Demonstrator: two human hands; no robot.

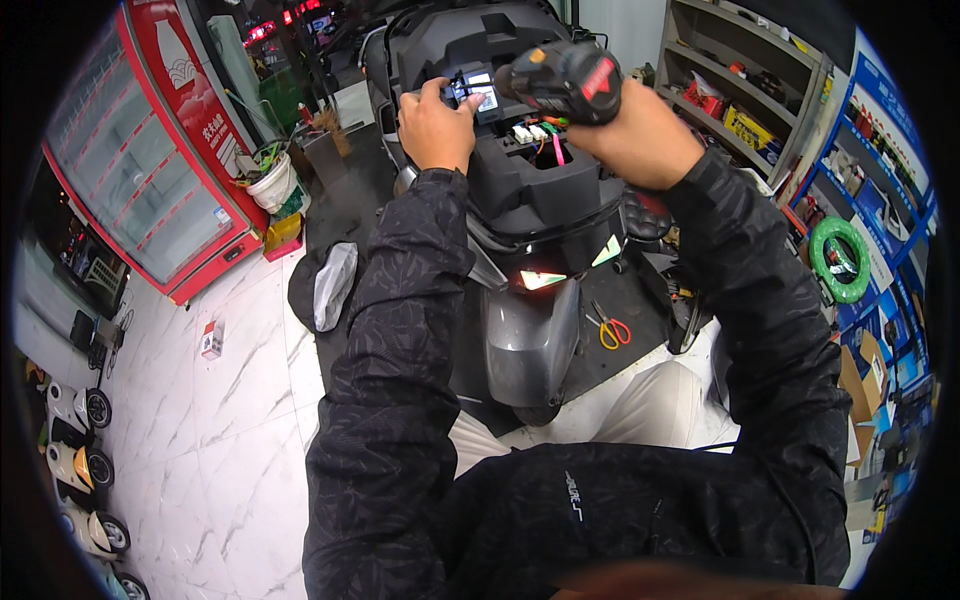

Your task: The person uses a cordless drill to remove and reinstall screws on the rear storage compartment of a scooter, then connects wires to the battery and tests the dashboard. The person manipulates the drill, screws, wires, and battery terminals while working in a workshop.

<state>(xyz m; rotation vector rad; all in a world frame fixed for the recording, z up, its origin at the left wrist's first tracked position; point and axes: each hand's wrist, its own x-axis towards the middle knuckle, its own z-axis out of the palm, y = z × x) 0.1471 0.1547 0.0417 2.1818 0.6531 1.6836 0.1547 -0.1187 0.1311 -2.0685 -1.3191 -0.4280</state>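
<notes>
A scooter (540, 205) stands on a mat (340, 215) before a person (650, 500), left hand (437, 130) over its body, right hand (640, 135) gripping a power drill (575, 85) to the right. Scissors (608, 328) lie right of the rear fender (530, 340). Left, a bucket (275, 188) sits beside a display refrigerator (150, 160); shelves (700, 52) line the right.

Looks like matt black plastic on the scooter body (512, 200), smooth glossy grey on the rear fender (527, 345), dull plastic on the drill (556, 90), patterned cloth on the sleeve (385, 340), shiny floor tile (215, 410).
</notes>
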